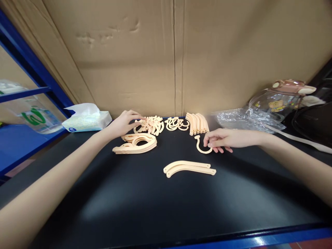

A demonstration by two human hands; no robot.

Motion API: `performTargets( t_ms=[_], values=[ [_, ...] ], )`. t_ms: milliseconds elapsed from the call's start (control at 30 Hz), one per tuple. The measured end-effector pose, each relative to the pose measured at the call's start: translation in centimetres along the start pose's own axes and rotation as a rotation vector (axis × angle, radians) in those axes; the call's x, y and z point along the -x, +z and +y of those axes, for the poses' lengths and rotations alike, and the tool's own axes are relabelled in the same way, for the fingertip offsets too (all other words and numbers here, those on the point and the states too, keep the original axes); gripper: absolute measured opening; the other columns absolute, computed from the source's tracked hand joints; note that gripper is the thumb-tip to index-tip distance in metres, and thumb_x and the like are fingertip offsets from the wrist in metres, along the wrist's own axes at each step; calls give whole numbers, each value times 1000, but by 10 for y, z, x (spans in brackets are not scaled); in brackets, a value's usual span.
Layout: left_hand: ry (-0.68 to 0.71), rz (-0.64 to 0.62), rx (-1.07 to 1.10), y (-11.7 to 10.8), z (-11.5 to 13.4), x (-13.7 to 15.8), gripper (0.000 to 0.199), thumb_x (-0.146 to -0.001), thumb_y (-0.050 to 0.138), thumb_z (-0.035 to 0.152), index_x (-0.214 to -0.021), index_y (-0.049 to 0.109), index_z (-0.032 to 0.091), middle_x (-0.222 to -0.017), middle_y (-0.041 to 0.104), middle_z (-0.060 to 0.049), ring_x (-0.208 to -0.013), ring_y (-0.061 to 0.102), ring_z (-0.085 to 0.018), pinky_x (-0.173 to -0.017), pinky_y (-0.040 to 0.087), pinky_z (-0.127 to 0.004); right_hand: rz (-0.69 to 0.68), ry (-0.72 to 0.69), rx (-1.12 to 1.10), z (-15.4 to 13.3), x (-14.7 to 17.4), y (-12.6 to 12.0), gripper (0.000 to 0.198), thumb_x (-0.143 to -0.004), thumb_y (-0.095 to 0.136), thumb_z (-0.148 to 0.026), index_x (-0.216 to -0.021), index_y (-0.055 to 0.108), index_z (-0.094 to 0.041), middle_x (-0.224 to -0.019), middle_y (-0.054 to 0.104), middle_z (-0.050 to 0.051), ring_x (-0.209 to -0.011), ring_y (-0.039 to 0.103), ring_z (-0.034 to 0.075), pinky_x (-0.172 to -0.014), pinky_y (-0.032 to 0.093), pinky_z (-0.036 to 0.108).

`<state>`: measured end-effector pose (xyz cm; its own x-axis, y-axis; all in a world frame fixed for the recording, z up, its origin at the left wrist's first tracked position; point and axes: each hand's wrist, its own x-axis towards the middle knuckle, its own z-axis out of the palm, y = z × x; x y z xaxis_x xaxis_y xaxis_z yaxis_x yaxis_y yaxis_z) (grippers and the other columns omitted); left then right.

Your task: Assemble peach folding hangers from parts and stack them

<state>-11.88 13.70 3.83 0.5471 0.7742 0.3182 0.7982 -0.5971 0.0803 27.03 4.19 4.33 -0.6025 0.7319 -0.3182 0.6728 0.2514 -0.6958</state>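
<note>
My right hand [220, 140] pinches one end of a beige plastic hanger hook [199, 146] between thumb and fingers. The hook's flat-headed end points away from me. At the left, my left hand [127, 122] reaches to a pile of small curved beige pieces [153, 125], its fingers apart at the pile's near left side; its fingertips partly blend with the pieces. Just in front of that hand lies a stack of beige folding hangers [136, 147]. Two curved hanger arms [190, 167] rest side by side in the middle of the black table [155, 207].
Behind the hands are several loose hooks [175, 123] and a row of stacked hanger arms [197, 122]. A tissue pack [86, 119] sits at the left. Crumpled clear plastic [238, 119] and a clear bottle with a brown lid [276, 100] stand at the right. Cardboard [129, 62] walls the back.
</note>
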Motion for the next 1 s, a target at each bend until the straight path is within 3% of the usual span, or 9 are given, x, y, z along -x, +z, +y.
performTargets(
  t_ms=[200, 533, 767, 1000],
  values=[
    [82, 19, -115, 1, 2, 3, 37, -91, 39, 44, -102, 67, 23, -109, 58, -9, -104, 49, -26, -93, 38, -40, -23, -13, 85, -8, 3, 1, 31, -84, 51, -48, -82, 54, -18, -70, 51, 0, -62, 49, 11, -53, 42, 22],
    [169, -26, -231, 2, 4, -5, 39, -92, 37, 44, -99, 67, 20, -103, 61, -8, -100, 52, -25, -86, 42, -37, -53, -72, 191, -2, 1, -1, 26, -80, 59, -43, -77, 55, -18, -65, 39, -5, -60, 33, 9, -53, 26, 22],
    [196, -48, -280, 2, 2, -13, 36, -91, 39, 41, -85, 67, 19, -100, 64, -7, -95, 54, -24, -83, 42, -37, -46, -63, 222, -5, 0, -3, 28, -77, 63, -43, -74, 56, -17, -62, 37, -5, -59, 32, 8, -53, 24, 23],
    [192, -57, -293, -1, 7, -10, 33, -91, 39, 40, -86, 64, 18, -96, 64, -7, -93, 55, -23, -80, 42, -35, -78, -100, 215, -3, 0, -4, 28, -77, 64, -41, -71, 54, -16, -63, 38, -5, -59, 33, 8, -54, 24, 23]
  ],
)
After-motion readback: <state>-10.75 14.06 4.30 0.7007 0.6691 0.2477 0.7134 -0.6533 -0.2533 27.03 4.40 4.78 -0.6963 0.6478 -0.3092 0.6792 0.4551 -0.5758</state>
